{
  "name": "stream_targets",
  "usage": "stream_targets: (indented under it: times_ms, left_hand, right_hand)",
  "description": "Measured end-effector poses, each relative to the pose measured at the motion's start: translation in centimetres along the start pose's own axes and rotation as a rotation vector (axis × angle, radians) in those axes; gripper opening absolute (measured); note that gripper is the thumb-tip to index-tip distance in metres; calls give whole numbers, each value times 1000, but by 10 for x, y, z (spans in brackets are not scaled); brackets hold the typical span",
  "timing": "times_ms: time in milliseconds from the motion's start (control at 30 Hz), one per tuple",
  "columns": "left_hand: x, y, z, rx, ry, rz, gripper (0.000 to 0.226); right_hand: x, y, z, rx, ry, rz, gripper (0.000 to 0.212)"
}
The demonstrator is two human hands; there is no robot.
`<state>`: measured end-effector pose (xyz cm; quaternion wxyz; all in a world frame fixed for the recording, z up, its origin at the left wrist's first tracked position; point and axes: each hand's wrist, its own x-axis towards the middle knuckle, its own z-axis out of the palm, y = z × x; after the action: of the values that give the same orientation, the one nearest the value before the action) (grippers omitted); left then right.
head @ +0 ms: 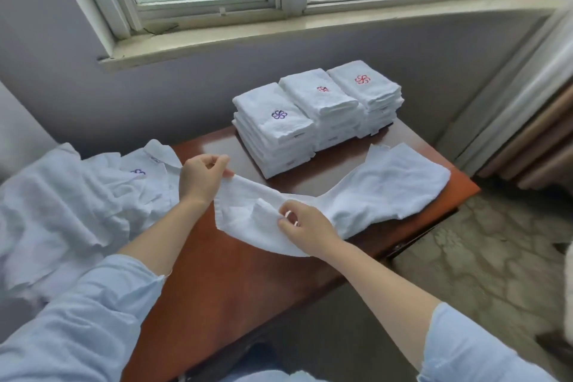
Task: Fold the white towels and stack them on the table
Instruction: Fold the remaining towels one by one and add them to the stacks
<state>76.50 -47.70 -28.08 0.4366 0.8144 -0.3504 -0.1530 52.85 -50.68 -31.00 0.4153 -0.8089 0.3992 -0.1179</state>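
While your left hand [201, 177] and right hand [305, 226] pinch one end of the towel [387, 189], its other end lies on the table [217, 273] near the stacks [316, 112]. You seem to be opening it out, so next spread it flat, then fold.

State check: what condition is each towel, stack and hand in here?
Held towel: unfolded, far end on the table.
Left hand: pinches one corner.
Right hand: pinches the near edge.
Three stacks: folded, side by side.
Loose pile: unfolded, crumpled, left of the hands.
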Motion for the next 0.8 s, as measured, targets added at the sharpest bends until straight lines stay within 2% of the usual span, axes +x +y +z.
stream_targets:
  times_ms: [67,200,267,367,433,467,567,667,800]
  left_hand:
    - [0,-6,-9,2,2,-3,28]
    - [0,-32,-26,150,-60,-35,21]
    - [-1,-53,-33,283,-194,-82,16]
    - [-8,-81,-34,582,-566,-164,15]
    - [-14,-90,-29,742,-744,-194,12]
    - [-17,-92,-24,767,-774,-193,12]
    - [-19,-86,-1,825,-706,-112,10]
    - [-19,-65,27,1001,-722,-108,41]
    - [-23,-40,63,1071,-806,-160,56]
  right_hand:
    - [-3,-1,17,-11,-75,26,6]
    - [2,-1,47,136,-255,144,6]
    - [6,-1,63,148,-419,194,12]
    - [10,3,83,56,-592,241,21]
    - [13,8,86,3,-549,258,22]
    - [15,10,84,-28,-488,259,23]
    - [25,18,66,-99,-256,256,26]
    - [31,28,40,-145,-102,303,28]
    - [31,47,7,-200,-100,356,29]
